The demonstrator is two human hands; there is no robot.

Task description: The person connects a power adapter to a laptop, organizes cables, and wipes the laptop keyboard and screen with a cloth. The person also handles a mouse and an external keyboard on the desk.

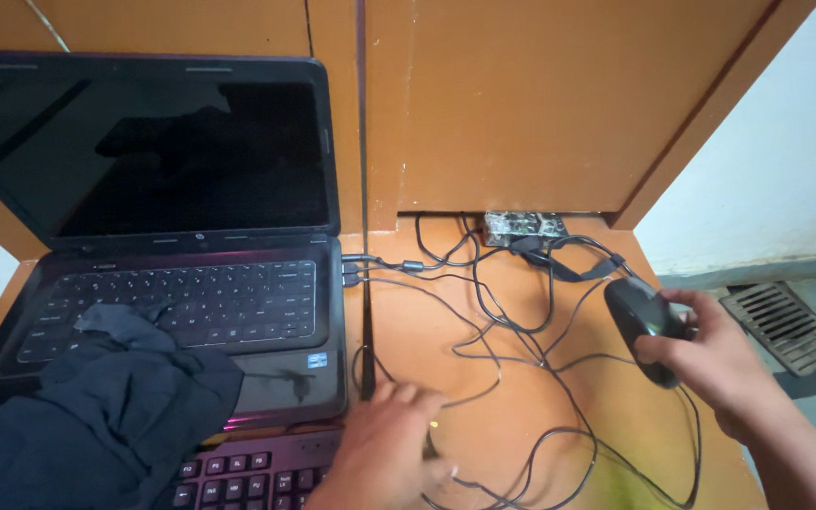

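My right hand (710,354) grips a black wired computer mouse (642,321) and lifts it a little off the orange desk (540,416), at the right side. My left hand (380,449) rests palm down on the desk near the front edge, its fingers touching loose black cables (512,331) next to the laptop's right corner. The cables run in tangled loops across the desk between both hands.
An open black laptop (181,293) with a dark screen stands at the left, a dark cloth (106,406) draped over its front left. A black keyboard (238,477) lies below it. A small circuit board (523,227) sits by the wooden back panel. A floor drain grate (781,321) lies at right.
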